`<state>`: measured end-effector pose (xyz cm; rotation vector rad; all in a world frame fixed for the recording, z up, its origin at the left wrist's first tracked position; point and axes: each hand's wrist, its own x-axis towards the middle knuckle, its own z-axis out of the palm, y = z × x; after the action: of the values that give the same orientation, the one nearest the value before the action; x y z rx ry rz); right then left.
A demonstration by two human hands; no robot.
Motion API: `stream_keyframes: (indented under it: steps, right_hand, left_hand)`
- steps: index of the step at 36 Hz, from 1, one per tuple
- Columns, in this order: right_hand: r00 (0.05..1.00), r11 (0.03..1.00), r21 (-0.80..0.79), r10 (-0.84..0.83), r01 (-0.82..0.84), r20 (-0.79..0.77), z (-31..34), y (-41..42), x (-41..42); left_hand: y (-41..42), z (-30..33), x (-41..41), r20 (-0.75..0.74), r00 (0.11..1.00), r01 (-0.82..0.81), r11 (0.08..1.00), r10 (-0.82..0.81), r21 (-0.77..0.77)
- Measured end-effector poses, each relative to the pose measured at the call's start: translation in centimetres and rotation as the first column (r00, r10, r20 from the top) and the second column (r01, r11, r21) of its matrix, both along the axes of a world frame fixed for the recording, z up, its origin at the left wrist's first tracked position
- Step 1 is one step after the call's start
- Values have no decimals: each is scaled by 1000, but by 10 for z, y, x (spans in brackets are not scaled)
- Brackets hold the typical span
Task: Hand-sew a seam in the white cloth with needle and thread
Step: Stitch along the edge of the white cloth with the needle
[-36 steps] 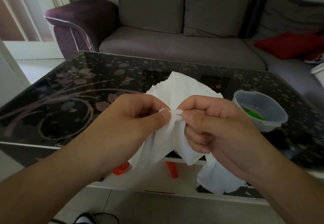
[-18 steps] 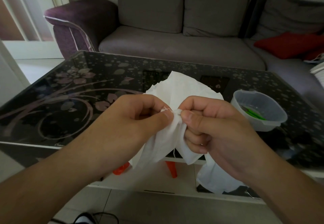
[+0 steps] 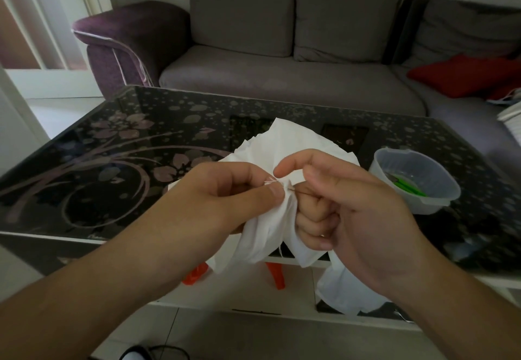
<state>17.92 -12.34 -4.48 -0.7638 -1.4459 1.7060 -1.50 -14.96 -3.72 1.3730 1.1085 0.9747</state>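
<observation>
Both hands hold the cloth (image 3: pixel 270 218) above the table's (image 3: pixel 118 168) near edge, the left hand (image 3: pixel 222 199) pinching its gathered fold, the right hand (image 3: pixel 346 213) curled around the fabric with forefinger lifted, bowl (image 3: pixel 417 179) at right

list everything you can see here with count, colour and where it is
white cloth: 1, white, held above the table's near edge
needle: 1, dark, thin, at the bunched fold between the hands
tub: 1, translucent grey, on the table at right, green item inside
table: 1, black glass, floral print
sofa: 1, grey, purple arm, behind the table
cushion: 1, red, on the sofa at right
left hand: pinches the cloth
right hand: holds the cloth
</observation>
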Motion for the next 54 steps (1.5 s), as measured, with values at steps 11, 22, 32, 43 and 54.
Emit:
stream_keyframes:
  steps: [11,22,32,43,54]
  right_hand:
    - [1000,1000,-12,-15,15,-26,2,-2,-4]
    - [983,986,153,-86,61,163,7,-2,8]
    - [913,911,405,-223,70,342,18,-1,14]
    - [874,855,499,-344,139,345,16,-3,5]
    - [894,882,441,-325,168,309,17,-4,6]
  left_hand:
    - [-1,-2,5,17,1000,-14,998,15,-60]
    - [-2,0,0,95,995,-7,995,16,-101]
    - [0,-2,-1,79,995,-52,995,59,-86]
    - [0,-6,2,49,999,-18,991,25,-134]
    - [5,-12,5,2,999,-41,986,42,-159]
